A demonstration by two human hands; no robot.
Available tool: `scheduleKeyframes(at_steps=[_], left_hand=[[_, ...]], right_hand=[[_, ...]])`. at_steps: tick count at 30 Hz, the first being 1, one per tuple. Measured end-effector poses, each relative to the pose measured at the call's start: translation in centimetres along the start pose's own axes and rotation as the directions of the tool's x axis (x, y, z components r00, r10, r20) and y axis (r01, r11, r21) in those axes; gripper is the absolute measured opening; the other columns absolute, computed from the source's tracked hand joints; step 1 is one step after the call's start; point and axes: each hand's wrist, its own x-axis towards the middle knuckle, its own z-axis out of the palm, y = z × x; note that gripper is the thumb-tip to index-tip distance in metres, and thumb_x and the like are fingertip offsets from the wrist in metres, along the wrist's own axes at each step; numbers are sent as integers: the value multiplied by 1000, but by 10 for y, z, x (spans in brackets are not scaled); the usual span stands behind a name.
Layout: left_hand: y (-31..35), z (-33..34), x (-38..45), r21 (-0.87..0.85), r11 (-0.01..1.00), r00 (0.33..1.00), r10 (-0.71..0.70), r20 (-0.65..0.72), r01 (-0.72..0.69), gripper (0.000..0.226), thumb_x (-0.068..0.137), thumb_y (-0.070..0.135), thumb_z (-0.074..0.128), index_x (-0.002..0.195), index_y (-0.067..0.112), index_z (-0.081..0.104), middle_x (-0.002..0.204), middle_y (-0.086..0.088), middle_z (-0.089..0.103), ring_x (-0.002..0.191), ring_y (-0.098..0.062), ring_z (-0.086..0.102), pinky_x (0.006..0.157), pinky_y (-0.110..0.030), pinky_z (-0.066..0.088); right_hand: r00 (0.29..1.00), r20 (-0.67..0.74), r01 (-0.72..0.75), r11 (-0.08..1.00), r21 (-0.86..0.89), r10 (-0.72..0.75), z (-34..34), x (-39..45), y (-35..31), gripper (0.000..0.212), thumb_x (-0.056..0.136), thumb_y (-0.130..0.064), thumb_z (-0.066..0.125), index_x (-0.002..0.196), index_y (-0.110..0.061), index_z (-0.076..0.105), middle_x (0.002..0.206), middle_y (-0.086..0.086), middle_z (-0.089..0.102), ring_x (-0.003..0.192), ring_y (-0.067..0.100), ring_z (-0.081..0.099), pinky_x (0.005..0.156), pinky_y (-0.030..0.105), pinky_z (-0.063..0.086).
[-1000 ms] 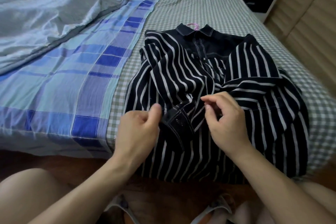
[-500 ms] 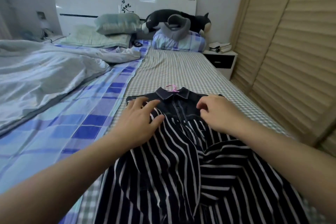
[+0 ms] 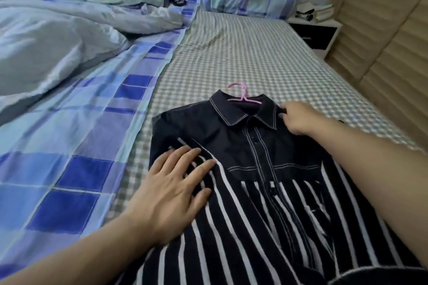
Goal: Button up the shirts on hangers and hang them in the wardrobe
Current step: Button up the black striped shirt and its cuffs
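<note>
A dark navy shirt (image 3: 245,146) with a plain yoke and white-striped lower part lies front up on the checked bed sheet (image 3: 231,58). Its placket looks buttoned down the middle. A pink hanger (image 3: 243,96) sits inside the collar, its hook pointing toward the pillows. My left hand (image 3: 171,194) lies flat with straight fingers on the shirt's left shoulder and folded striped sleeve. My right hand (image 3: 298,120) grips the shirt at the right shoulder beside the collar, fingers curled into the fabric.
A crumpled pale duvet (image 3: 46,48) and a blue plaid sheet (image 3: 92,146) cover the bed's left half. Pillows (image 3: 250,0) and a plush toy lie at the head. A nightstand (image 3: 312,30) stands at the back right, with beige louvred wardrobe doors (image 3: 389,53) along the right.
Both hands left the shirt's lower front and moved up to the shoulders. The left now lies flat lower on the left shoulder; the right has shifted outward to the collar's right side.
</note>
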Motion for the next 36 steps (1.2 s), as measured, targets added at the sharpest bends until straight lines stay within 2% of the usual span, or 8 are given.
scheduleKeyframes(at_steps=[5,8,11,13,17,23,32,36], left_hand=[[7,-25,-11,-1,1000,998,-11,-65,11,32,97,37,47,113,17,66,124,-6,61,120,-31,57,108,-46,40],[30,-75,-22,-43,989,984,-137,110,142,25,88,33,45,95,20,65,101,-1,59,95,-31,64,89,-46,52],[55,-171,-25,-229,938,966,-247,79,259,25,86,36,47,95,19,63,103,1,55,93,-30,61,77,-43,53],[76,-251,-8,-346,908,952,-288,-105,236,35,91,39,50,111,15,65,118,-3,55,108,-29,55,93,-41,47],[119,-399,50,-441,897,948,-160,-277,22,48,98,48,50,142,28,53,146,-5,39,134,-26,41,112,-40,37],[158,-502,83,-447,835,913,147,-381,-321,29,101,45,46,96,22,62,130,8,51,96,-17,63,68,-36,53],[267,-666,93,-476,543,704,358,-614,-691,17,98,33,63,87,22,69,109,12,54,92,-8,56,82,-36,51],[344,-779,112,-349,488,548,356,-757,-800,12,98,31,65,96,21,72,107,9,54,87,-15,57,81,-40,52]], right_hand=[[984,-175,13,999,50,-4,-61,-49,-8,17,106,-32,46,98,-17,49,102,6,59,87,26,53,72,37,37],[983,-181,39,973,230,3,-126,-102,-10,20,103,-33,53,92,-17,50,93,-3,57,80,21,53,67,39,40],[988,-151,98,917,388,-41,-202,-168,3,11,98,-32,62,98,-22,67,91,-6,64,85,21,60,70,37,44],[983,-181,107,875,473,-22,-257,-214,13,9,96,-28,68,99,-23,74,91,-8,67,86,16,62,71,35,45],[968,-248,141,766,628,25,-361,-296,25,15,89,-16,76,93,-30,79,81,-14,66,80,4,63,68,21,46],[909,-416,257,764,591,16,-467,-392,38,30,86,-9,76,97,-36,80,84,-10,68,80,8,67,69,20,48],[899,-407,-5,931,365,164,-610,-550,75,35,88,-56,58,121,-65,51,108,-53,53,109,-25,50,89,1,36],[727,-645,-194,972,133,234,-700,-584,104,22,102,-43,46,110,-32,63,105,-6,73,105,21,67,84,37,50]])
